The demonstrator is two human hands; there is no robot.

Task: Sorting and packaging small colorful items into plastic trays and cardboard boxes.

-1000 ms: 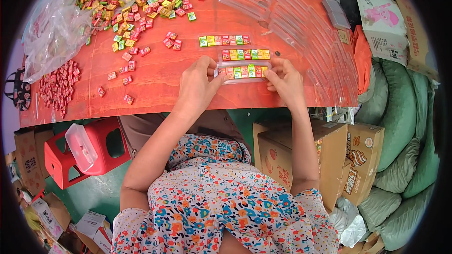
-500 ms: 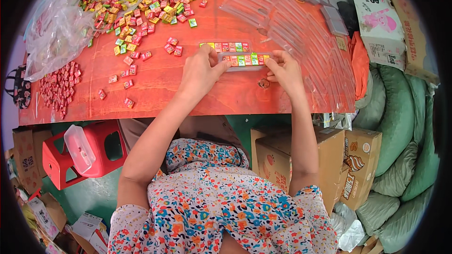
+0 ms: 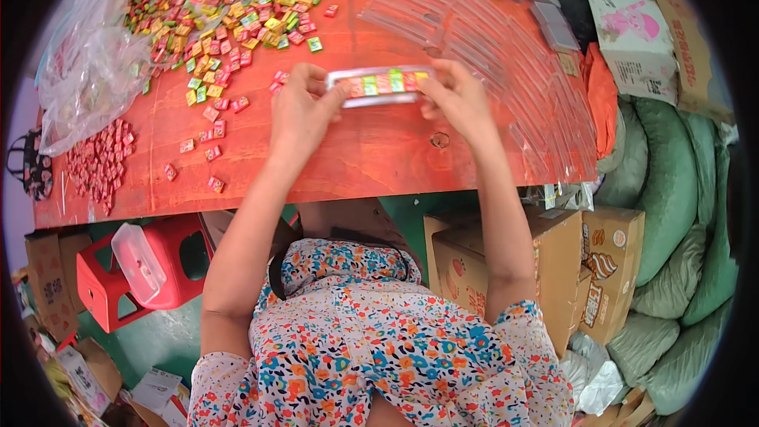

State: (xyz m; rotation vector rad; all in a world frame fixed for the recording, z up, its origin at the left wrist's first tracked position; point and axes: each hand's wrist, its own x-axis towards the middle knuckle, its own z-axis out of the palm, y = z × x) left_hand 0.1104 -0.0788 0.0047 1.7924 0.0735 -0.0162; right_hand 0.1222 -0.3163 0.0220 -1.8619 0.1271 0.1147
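A long clear plastic case (image 3: 381, 100) hangs level over the red table, slightly blurred. Inside it lies a row of small red, yellow and green packs (image 3: 385, 82). My left hand (image 3: 302, 115) pinches the case's left end between thumb and fingers. At the opposite end, my right hand (image 3: 462, 103) grips it the same way. Just beyond my left fingers a few loose red packs (image 3: 278, 81) are partly covered by the hand.
A big heap of mixed packs (image 3: 213, 0) spreads over the far left of the red table (image 3: 379, 162), near a plastic bag (image 3: 99, 55). Red packs (image 3: 100, 158) pile at the left edge. Empty clear cases (image 3: 506, 55) line the right side. Cartons (image 3: 490, 261) stand below.
Two filled rows lay one behind the other near my hands; now only one filled case shows, lifted and blurred between them. Both hands have shifted a little left and away from me.
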